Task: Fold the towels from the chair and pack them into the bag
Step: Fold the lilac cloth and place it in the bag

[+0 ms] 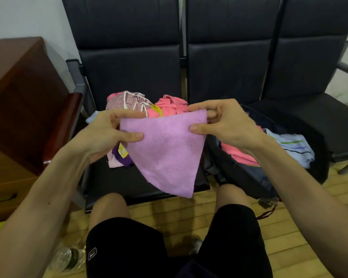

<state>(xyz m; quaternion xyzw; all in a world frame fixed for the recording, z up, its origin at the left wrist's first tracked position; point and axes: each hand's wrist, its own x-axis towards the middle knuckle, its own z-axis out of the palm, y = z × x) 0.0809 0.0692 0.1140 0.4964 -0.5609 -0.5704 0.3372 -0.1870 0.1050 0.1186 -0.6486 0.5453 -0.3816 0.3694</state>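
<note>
The left hand (109,131) and the right hand (225,125) each pinched an upper corner of a lilac towel (165,153), which hung at the frame's centre, tapering to a point above the person's knees. Behind it, a heap of pink and patterned towels (149,105) lay on the dark chair seat (129,181). Right of centre, the open black bag (253,177) held a pink towel (237,153) and a pale blue striped one (293,147).

The lilac towel (165,149) mid-frame is plain. Behind it, on the black chair (129,67), lie a coral pink towel (172,106), a pink speckled cloth (127,101) edged in cream and, lower left, a purple-and-yellow cloth (122,155). At right, the black bag (247,179) holds a salmon towel (239,154) and a pale blue towel (293,147) striped green, blue and black.
</note>
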